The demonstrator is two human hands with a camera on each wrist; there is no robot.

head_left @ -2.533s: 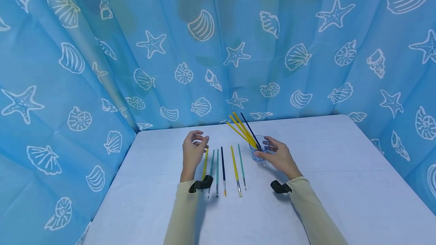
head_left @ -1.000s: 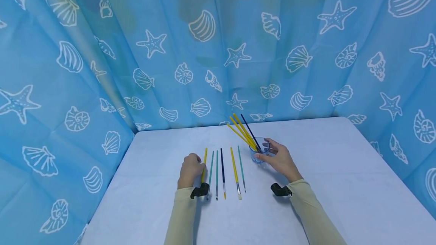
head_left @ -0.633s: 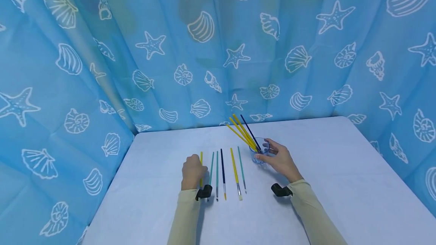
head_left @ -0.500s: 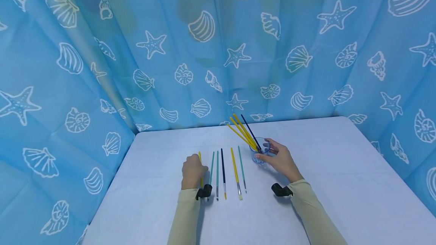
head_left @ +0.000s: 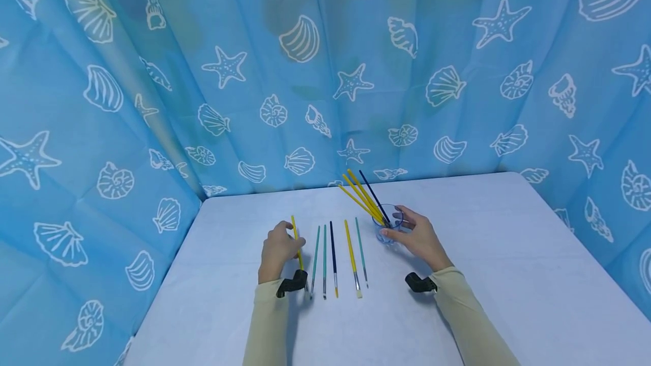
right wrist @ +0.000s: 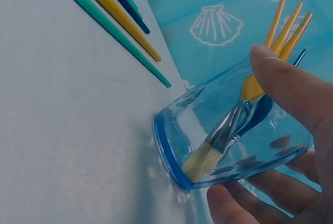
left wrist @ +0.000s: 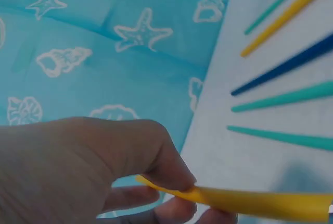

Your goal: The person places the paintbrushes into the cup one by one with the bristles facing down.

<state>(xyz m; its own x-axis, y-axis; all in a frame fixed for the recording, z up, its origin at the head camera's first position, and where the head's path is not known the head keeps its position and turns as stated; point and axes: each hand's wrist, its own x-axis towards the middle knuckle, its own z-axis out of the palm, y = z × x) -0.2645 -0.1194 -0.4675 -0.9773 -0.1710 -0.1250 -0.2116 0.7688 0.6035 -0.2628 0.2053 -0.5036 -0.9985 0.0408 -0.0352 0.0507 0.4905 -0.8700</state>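
Pinched between thumb and fingers of my left hand (head_left: 277,248) is a yellow paintbrush (left wrist: 270,203); in the head view it slants up past the fingertips, its lower end partly hidden by the wrist camera. My right hand (head_left: 418,237) grips a clear blue-tinted glass (head_left: 385,235), thumb on the near side and fingers round the far side. Three yellow paintbrushes (head_left: 365,195) and a dark blue paintbrush (head_left: 372,191) lean left inside the glass, handles up. The right wrist view shows their pale bristles (right wrist: 200,162) resting near the glass's bottom.
Between my hands several paintbrushes lie side by side, bristles toward me: two green paintbrushes (head_left: 324,256) at the left, then a dark blue paintbrush (head_left: 333,250), a yellow paintbrush (head_left: 351,250) and another green paintbrush (head_left: 360,250). A shell-patterned blue curtain (head_left: 305,100) hangs behind the white-covered table (head_left: 483,230).
My left hand came down to the leftmost yellow paintbrush, took hold of it, and has moved it left, away from the row, with its handle end raised. My right hand and the glass stay put.
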